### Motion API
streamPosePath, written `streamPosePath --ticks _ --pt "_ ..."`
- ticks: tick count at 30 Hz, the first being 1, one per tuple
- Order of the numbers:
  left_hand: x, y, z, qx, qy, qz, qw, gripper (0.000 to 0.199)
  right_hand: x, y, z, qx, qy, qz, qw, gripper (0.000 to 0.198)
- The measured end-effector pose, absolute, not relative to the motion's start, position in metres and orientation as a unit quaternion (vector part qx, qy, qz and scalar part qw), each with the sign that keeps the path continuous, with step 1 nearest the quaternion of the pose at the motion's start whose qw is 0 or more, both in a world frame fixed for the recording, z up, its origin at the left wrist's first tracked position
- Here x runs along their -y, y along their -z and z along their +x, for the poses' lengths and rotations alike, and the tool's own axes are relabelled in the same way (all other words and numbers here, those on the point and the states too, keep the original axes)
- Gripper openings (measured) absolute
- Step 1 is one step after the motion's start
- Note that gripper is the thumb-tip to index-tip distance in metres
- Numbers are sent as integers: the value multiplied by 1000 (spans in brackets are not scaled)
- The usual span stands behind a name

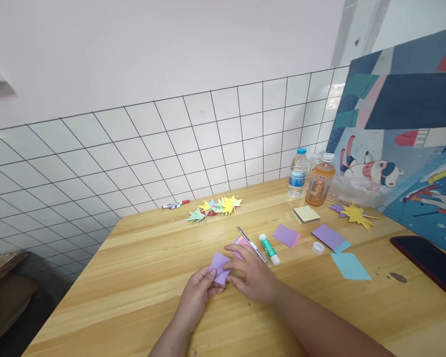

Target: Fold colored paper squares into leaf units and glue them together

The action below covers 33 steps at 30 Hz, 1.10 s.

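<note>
A folded piece of purple paper (218, 267) is pinched in my left hand (197, 292), thumb on top and fingers beneath. My right hand (253, 275) is at the paper's right edge, fingers apart and curved; a fingertip appears to touch the paper. Just beyond my right hand, pink paper (239, 241) lies partly covered by a utility knife (252, 245). To the right of the knife is a green and white glue stick (269, 249), with its white cap (318, 248) lying farther right.
Purple sheets (286, 235), a blue sheet (351, 266) and a yellowish paper stack (306, 213) lie right. Paper leaves (228, 205) and markers (176, 204) are near the wall. A water bottle (298, 173), an orange drink bottle (320, 181) and a dark phone-like object (427, 265) stand or lie right.
</note>
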<state>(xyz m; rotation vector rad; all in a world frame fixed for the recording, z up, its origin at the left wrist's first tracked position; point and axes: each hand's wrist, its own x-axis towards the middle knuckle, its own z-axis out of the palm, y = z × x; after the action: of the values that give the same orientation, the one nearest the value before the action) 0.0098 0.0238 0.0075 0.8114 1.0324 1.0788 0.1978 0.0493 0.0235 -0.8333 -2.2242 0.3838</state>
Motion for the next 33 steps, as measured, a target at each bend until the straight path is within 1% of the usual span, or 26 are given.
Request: streamPosePath --ticks 3,5,8,12,16,20,22,24,27,33 --pt "-23 -8 8 -448 -477 362 664 30 -49 -26 200 881 -162 -295 333 39" --pt "-24 -9 9 -442 -470 373 666 30 -50 -25 200 885 -163 -289 326 41" --pt "-24 -9 9 -444 -459 389 664 31 -52 -22 199 880 -159 -297 335 37" --pt "-25 -7 9 -444 -456 393 664 34 -56 -17 198 863 -189 -307 354 24" --pt "-24 -3 8 -468 -442 411 646 37 -60 -13 197 807 -278 -341 394 15" --pt "-21 -2 9 -479 -437 441 621 41 -62 -12 194 755 -377 -358 399 14" --pt "-20 -3 11 -485 -432 461 605 44 -62 -12 192 755 -375 -363 397 13" --pt "-19 -3 14 -495 -423 486 583 46 -61 -12 191 763 -349 -372 397 11" --pt "-20 -2 18 -510 -423 495 562 44 -61 -10 191 766 -328 -387 395 11" --pt "-22 0 18 -510 -433 483 565 43 -63 -4 191 756 -351 -396 385 12"
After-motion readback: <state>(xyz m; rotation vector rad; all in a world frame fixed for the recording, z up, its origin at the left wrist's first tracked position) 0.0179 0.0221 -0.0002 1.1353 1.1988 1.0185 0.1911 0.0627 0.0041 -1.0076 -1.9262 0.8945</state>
